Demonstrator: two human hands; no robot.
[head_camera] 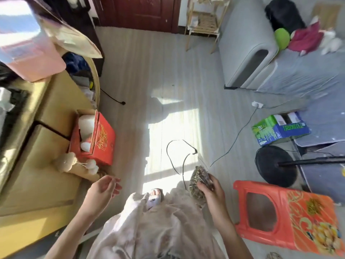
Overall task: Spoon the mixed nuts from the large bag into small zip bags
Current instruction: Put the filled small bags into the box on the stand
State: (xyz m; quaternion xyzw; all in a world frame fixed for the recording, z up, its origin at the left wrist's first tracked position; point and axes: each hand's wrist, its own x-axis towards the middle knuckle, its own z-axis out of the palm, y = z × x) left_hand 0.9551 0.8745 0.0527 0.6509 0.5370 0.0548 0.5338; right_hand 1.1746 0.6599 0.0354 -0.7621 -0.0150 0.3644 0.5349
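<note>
Below, the right hand (211, 189) grips a clear zip bag of mixed nuts (198, 181) above the lap, while the left hand (104, 187) hangs empty, fingers loosely curled, beside a yellow table (46, 165).

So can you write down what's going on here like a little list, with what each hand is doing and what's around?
right hand: right hand grips a clear bag of nuts, fingers curled round it
left hand: left hand holds nothing, fingers relaxed, palm up
bag: full of mixed nuts, held above the floor
near right: orange stool lying on its side
near left: red box on the yellow table
spoon: none seen
</note>
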